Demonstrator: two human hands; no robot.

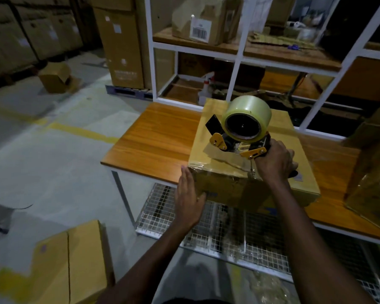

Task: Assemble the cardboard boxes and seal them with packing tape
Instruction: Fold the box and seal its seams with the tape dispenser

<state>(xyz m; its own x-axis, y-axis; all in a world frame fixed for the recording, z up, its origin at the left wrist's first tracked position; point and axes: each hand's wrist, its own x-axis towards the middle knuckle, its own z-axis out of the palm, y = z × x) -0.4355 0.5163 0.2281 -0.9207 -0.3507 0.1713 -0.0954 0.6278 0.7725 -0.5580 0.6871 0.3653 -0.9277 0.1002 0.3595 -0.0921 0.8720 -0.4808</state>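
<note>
A closed brown cardboard box (206, 137) lies on the wooden table (154, 137), its near end over the table's front edge. My right hand (274, 159) grips the handle of a tape dispenser (239, 137) with a large roll of clear tape (248, 115), resting on the box top near its front edge. A strip of clear tape runs along the top and down over the near side. My left hand (189, 196) lies flat with fingers together against the box's near left corner.
Another taped cardboard box (373, 172) stands at the table's right. A flat box (75, 264) lies on the floor at lower left. White shelving (237, 55) with boxes and a spray bottle stands behind the table. A wire mesh shelf (206, 229) sits under it.
</note>
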